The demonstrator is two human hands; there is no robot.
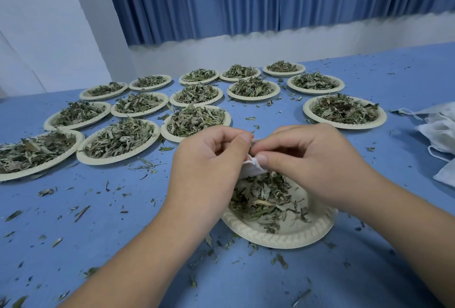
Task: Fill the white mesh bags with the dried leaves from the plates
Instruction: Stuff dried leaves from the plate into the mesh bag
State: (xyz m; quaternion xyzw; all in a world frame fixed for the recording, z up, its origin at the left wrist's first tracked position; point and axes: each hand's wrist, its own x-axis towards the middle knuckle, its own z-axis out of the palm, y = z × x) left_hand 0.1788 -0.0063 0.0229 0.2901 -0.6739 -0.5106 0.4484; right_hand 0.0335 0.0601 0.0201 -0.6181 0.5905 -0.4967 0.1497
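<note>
Head view is showing your left hand [209,157] and right hand [312,160] meeting over the near plate [283,238], both curling their fingers and pinching the top of a white mesh bag [251,168]. The bag is hanging just above the dried leaves [261,194] on that plate. Other leaf-filled plates [118,140] are sitting farther back on the blue table [123,233], and spare bags [440,135] are lying at the right edge.
</note>
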